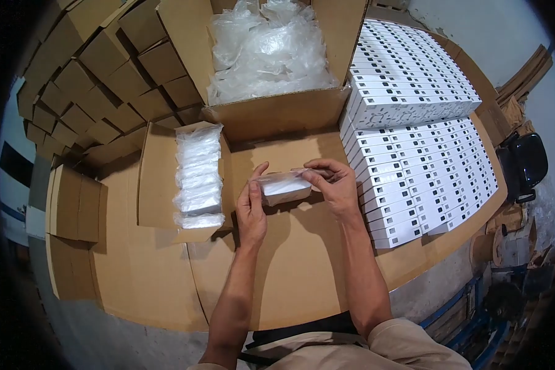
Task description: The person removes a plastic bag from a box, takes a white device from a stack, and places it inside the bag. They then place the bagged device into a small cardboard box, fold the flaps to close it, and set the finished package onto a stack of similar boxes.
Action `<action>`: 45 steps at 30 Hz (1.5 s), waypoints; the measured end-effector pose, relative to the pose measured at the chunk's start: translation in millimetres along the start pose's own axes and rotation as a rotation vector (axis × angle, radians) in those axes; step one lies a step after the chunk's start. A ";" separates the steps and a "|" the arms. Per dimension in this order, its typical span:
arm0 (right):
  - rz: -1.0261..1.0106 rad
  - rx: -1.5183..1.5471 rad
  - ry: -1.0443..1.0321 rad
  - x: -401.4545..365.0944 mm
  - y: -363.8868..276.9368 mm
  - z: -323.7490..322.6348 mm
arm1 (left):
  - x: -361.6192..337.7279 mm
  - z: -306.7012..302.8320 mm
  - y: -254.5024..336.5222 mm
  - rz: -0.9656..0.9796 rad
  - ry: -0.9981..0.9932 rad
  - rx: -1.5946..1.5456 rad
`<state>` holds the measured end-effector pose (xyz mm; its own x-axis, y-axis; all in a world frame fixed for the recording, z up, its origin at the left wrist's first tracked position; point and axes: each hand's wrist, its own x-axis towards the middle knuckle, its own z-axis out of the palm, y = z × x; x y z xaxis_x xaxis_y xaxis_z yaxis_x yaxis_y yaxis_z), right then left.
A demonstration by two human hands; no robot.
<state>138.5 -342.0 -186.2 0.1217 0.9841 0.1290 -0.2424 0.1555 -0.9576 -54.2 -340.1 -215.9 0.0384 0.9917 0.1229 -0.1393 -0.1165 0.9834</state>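
I have the plastic-wrapped white piece [285,192] between both hands, its long axis running crosswise. My left hand [251,206] grips one end; my right hand [334,186] pinches the wrapping. The left is nearer the open carton [156,182] of wrapped packs [198,176].

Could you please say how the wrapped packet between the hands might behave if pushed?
The packet will probably stay stiff, since it looks boxy. Its shiny plastic wrap may slip or crinkle. It seems light: the left hand and right hand hold it by the fingers.
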 end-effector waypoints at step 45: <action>0.018 -0.094 -0.081 -1.6 4.2 -10.5 | 5.3 10.0 0.8 0.011 0.137 -0.046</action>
<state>147.4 -343.8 -193.1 0.0390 0.9909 0.1284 -0.1518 0.1329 -0.9794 -44.2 -335.5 -213.1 -0.0978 0.9890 0.1108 -0.1846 -0.1275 0.9745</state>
